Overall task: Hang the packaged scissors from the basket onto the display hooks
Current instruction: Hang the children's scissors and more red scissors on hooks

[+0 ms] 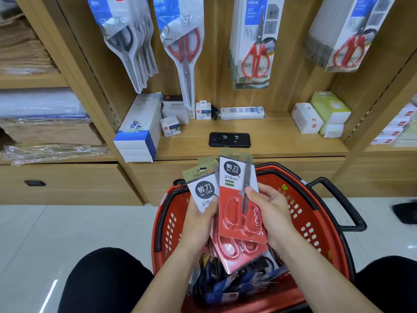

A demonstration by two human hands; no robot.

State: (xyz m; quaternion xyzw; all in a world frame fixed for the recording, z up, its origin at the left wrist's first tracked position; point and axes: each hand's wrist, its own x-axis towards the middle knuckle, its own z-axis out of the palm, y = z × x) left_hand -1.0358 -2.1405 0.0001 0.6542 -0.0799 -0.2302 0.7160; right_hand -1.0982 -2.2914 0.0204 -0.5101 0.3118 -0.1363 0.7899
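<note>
Above a red plastic basket (311,224) I hold several red-handled scissor packs. My right hand (269,208) pinches the front pack (237,199), thumb on its face near the blades. My left hand (200,219) grips a fanned stack of the same packs (202,188) just behind and to the left. More packaged scissors (234,288), blue and dark, lie in the basket's bottom. On the wooden back wall hang rows of packaged scissors (187,44) on display hooks, whose tips are cut off by the top of the frame.
A black phone (229,139) lies on the wooden shelf below the hanging packs, among small white boxes (306,118) and a stack of blue-white boxes (137,132). Paper stacks fill shelves at left. My dark-clad knees flank the basket on the pale floor.
</note>
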